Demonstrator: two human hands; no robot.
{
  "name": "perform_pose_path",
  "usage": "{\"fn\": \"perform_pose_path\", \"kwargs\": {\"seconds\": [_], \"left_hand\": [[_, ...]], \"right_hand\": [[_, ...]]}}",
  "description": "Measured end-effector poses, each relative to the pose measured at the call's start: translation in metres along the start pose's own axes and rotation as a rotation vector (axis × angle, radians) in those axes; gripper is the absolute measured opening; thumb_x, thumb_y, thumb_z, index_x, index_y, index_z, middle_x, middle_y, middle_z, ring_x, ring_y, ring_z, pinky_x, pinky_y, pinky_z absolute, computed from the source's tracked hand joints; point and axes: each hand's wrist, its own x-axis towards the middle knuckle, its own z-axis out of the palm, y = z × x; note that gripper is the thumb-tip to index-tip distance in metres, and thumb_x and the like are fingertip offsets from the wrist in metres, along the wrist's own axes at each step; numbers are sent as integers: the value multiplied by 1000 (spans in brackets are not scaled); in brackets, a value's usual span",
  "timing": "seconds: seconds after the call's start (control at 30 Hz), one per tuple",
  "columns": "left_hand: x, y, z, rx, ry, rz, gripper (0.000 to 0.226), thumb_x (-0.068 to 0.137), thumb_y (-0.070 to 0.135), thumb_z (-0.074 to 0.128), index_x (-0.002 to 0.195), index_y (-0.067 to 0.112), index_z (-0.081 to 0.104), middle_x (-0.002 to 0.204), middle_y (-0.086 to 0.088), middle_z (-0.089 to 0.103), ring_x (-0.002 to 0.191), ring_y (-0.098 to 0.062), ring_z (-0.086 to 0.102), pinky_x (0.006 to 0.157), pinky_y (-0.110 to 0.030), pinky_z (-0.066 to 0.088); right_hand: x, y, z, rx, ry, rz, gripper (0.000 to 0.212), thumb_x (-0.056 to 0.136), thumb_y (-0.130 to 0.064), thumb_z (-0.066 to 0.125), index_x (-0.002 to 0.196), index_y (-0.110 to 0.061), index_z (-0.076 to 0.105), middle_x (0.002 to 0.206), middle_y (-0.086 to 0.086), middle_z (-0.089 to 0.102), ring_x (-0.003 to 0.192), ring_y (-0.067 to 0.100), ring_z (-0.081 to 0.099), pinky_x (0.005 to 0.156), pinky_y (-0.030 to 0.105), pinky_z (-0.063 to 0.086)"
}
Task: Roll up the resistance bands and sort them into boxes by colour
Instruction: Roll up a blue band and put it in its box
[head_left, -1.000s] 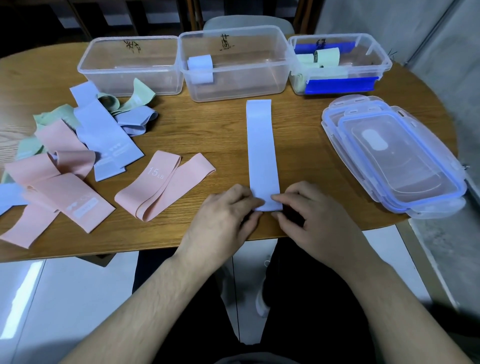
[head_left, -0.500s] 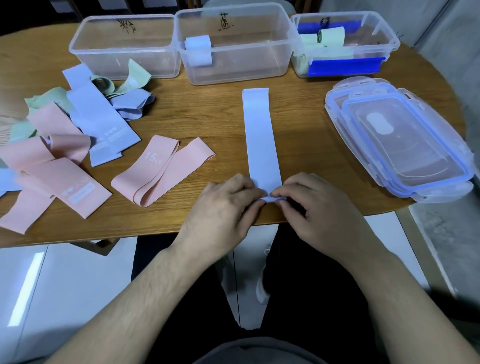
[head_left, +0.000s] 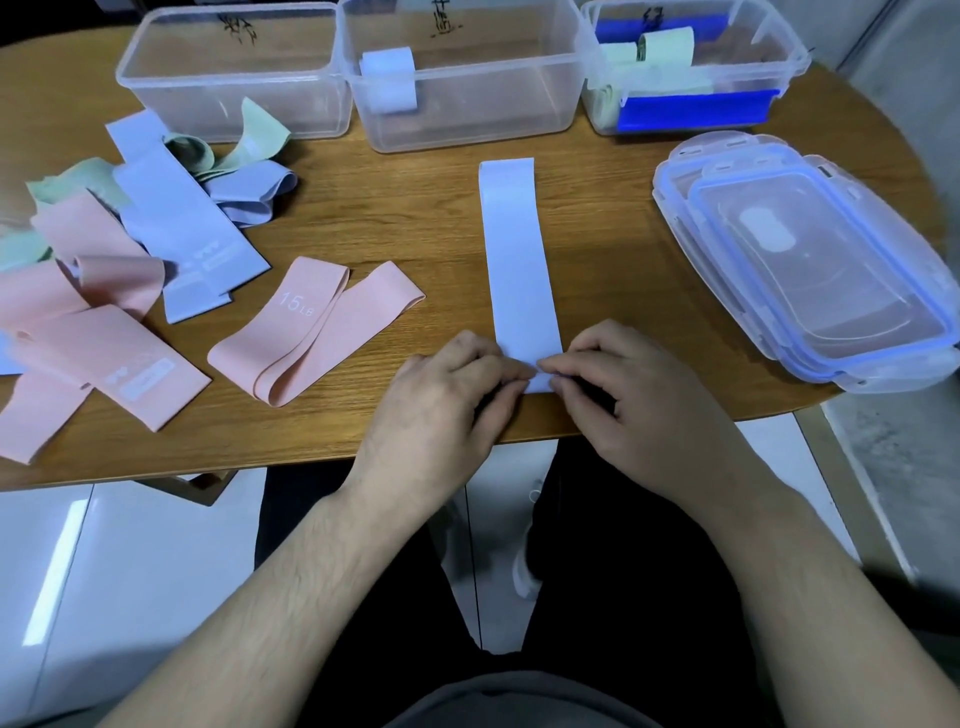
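Observation:
A pale blue band (head_left: 517, 249) lies flat and straight on the wooden table (head_left: 415, 197), running away from me. My left hand (head_left: 441, 395) and my right hand (head_left: 634, 395) both pinch its near end at the table's front edge, fingertips meeting. Three clear boxes stand at the back: the left box (head_left: 234, 78) holds nothing I can see, the middle box (head_left: 467, 78) holds one rolled blue band (head_left: 387, 78), the right box (head_left: 691, 73) holds rolled green bands. A pink band marked 15 LB (head_left: 311, 332) lies left of my hands.
A heap of pink, blue and green bands (head_left: 119, 260) covers the table's left side. Stacked clear lids with blue rims (head_left: 810, 260) lie at the right. A dark blue sheet shows inside the right box. White floor tiles lie below the table edge.
The view has tilted down slightly. My fingertips have closed in on the band's near end, which now looks turned up between them.

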Motion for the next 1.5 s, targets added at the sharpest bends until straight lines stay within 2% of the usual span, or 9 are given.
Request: {"fn": "perform_pose_path", "kwargs": {"seconds": [0.07, 0.23, 0.4, 0.63, 0.8, 0.93, 1.17, 1.33, 1.5], "left_hand": [[1, 0, 0, -14, 0, -10, 19, 96, 26, 59, 106, 20, 74, 102, 6, 63, 89, -13, 63, 69, -43, 50], [3, 0, 1, -31, 15, -42, 18, 95, 25, 60, 106, 19, 74, 101, 5, 63, 88, -14, 63, 69, -44, 52], [3, 2, -4, -19, -18, -17, 22, 94, 29, 59, 111, 20, 71, 108, 3, 59, 90, -15, 63, 69, -43, 53], [2, -3, -4, 71, -15, 58, 22, 90, 21, 66, 109, 13, 73, 107, -2, 63, 87, -19, 66, 73, -31, 50], [5, -4, -3, 71, -1, 51, 20, 92, 21, 65, 108, 13, 73, 106, -2, 66, 88, -20, 68, 73, -28, 50], [8, -5, -4, 69, -19, 48, 23, 93, 24, 63, 110, 13, 73, 107, -1, 65, 88, -19, 67, 71, -30, 51], [10, -5, -6, 20, -36, 33, 22, 94, 26, 64, 110, 14, 73, 105, 1, 65, 88, -16, 65, 71, -24, 48], [-2, -1, -11, 6, -73, 39, 23, 96, 32, 61, 111, 20, 72, 107, 8, 66, 93, -14, 66, 72, -38, 53], [-8, -2, -12, -48, -86, 50, 20, 96, 31, 62, 111, 22, 71, 108, 9, 65, 101, -10, 63, 73, -42, 51]], "right_hand": [[-1, -1, -1, 17, 11, 16, 28, 97, -18, 61, 125, -19, 64, 108, -6, 57, 97, 11, 55, 79, 18, 44], [-3, 2, 0, -38, 46, -56, 17, 92, -17, 66, 108, -14, 68, 104, -4, 58, 92, 14, 54, 80, 21, 43], [1, 5, 2, -38, 27, -44, 17, 91, -16, 67, 108, -12, 68, 104, -4, 59, 91, 15, 54, 78, 26, 45], [4, 9, 3, -39, 46, -50, 19, 90, -17, 68, 108, -10, 71, 104, -2, 59, 92, 16, 54, 79, 23, 43], [5, 9, 0, -72, 45, -84, 22, 90, -16, 70, 112, -12, 69, 104, -1, 61, 91, 17, 54, 77, 23, 43], [8, 7, 0, -26, 34, -48, 15, 92, -16, 66, 107, -16, 67, 103, -7, 61, 92, 13, 55, 74, 25, 44], [7, 5, 0, -59, 18, -47, 14, 94, -17, 63, 108, -13, 67, 104, -3, 62, 93, 13, 55, 76, 23, 43], [-7, -1, -2, -73, 11, -67, 18, 94, -20, 59, 108, -13, 68, 102, -3, 63, 91, 13, 55, 76, 21, 43], [-12, -4, 0, -36, 0, -39, 17, 93, -19, 62, 107, -13, 69, 102, -4, 62, 91, 13, 54, 76, 18, 42]]}}
